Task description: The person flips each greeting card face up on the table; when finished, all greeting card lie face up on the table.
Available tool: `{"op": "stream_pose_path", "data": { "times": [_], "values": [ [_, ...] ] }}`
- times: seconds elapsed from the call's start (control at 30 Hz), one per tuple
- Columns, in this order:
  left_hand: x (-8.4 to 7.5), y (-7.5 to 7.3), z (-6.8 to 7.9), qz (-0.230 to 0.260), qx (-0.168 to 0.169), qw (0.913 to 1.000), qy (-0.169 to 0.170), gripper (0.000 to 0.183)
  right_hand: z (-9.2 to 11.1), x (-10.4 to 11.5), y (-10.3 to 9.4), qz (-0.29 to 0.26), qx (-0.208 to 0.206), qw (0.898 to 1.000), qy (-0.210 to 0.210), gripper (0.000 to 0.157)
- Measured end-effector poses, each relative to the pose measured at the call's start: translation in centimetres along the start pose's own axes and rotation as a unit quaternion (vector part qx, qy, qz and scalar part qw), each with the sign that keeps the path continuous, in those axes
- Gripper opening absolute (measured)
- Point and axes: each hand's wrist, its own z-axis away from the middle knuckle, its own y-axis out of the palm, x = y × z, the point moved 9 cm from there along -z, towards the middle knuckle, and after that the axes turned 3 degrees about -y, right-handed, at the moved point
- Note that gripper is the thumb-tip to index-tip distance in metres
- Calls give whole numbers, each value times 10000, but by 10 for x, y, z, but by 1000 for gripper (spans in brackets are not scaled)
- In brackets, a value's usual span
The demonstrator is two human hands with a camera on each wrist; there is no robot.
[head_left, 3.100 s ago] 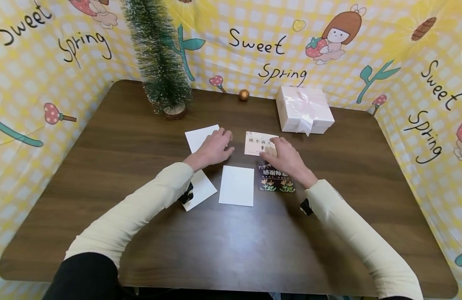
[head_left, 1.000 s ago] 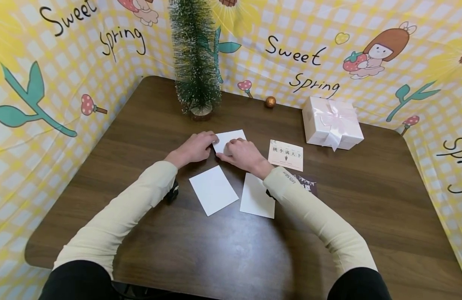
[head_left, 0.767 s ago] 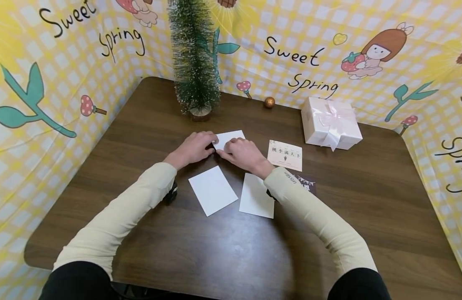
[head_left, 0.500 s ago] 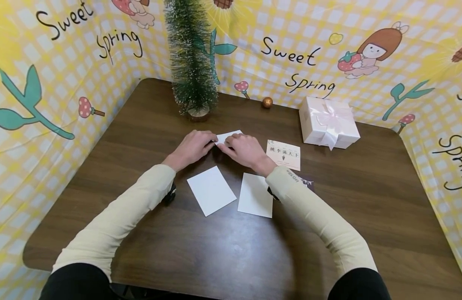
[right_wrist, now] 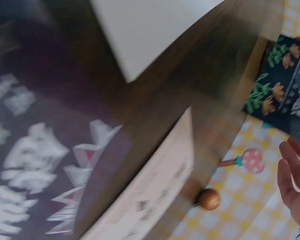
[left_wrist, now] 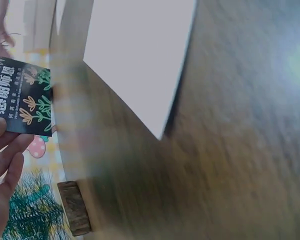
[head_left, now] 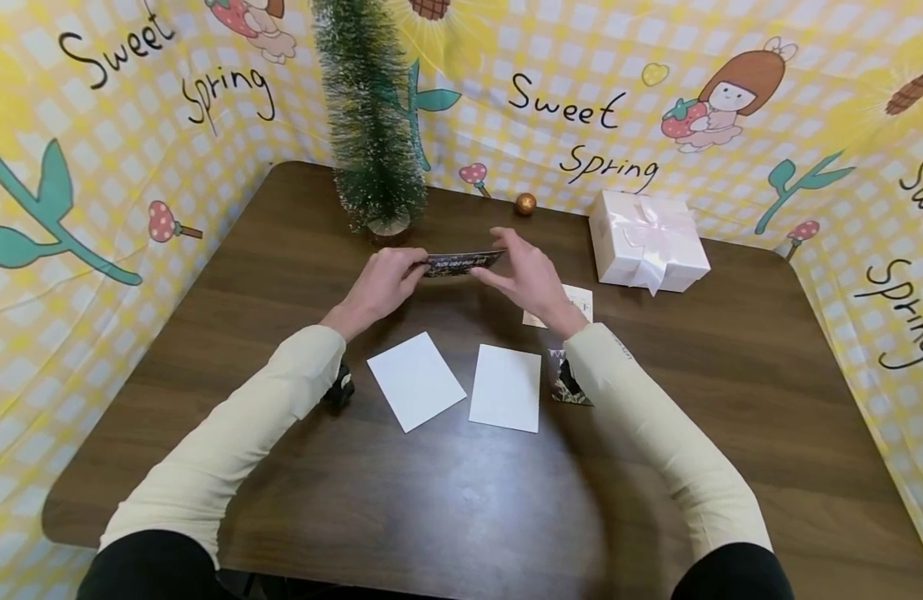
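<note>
Above the table my left hand (head_left: 382, 285) pinches the left edge of a dark greeting card (head_left: 455, 264), tilted up with its printed face towards me. White lettering and orange flowers show on this card in the left wrist view. My right hand (head_left: 532, 279) is at the card's right end, thumb in front and fingers spread apart; firm contact cannot be made out. Two blank white cards (head_left: 417, 381) (head_left: 504, 388) lie flat nearer to me. Under my right forearm are a partly hidden dark card (head_left: 557, 377) and a cream printed card (head_left: 581, 300).
A small artificial tree (head_left: 373, 125) stands at the back left. Along the back edge sit a bronze ball (head_left: 525, 203) and a white gift box (head_left: 651, 242) with a pink ribbon. Patterned yellow cloth (head_left: 461, 50) encloses the brown table (head_left: 401, 492).
The card lay white side up under both hands; it has been raised and turned so its dark face shows. My right hand has moved right, its fingers spreading.
</note>
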Motion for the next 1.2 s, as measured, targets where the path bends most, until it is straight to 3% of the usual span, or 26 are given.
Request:
{"op": "stream_pose_path", "data": {
  "times": [0.1,0.23,0.47,0.67,0.9,1.2],
  "values": [
    [0,-2,-1,342,-61,9993,-135,15,6,-18,-3,-416,-41,9981,445,68],
    [-2,-1,-2,701,-71,9973,-203,16,14,-35,-1,-948,3,9923,793,57],
    [-9,4,-8,1289,11,9913,-267,17,17,-41,0,-1281,-57,9870,965,25],
    [-4,10,-14,1714,-36,9823,-761,12,20,-41,0,-1439,-181,9818,1224,19],
    [6,28,-16,1700,309,9726,-1554,37,29,-42,5,-1514,-77,9776,1461,21],
    [10,46,-17,1175,671,9727,-1886,44,38,-49,13,-1117,116,9774,1790,24]
  ]
}}
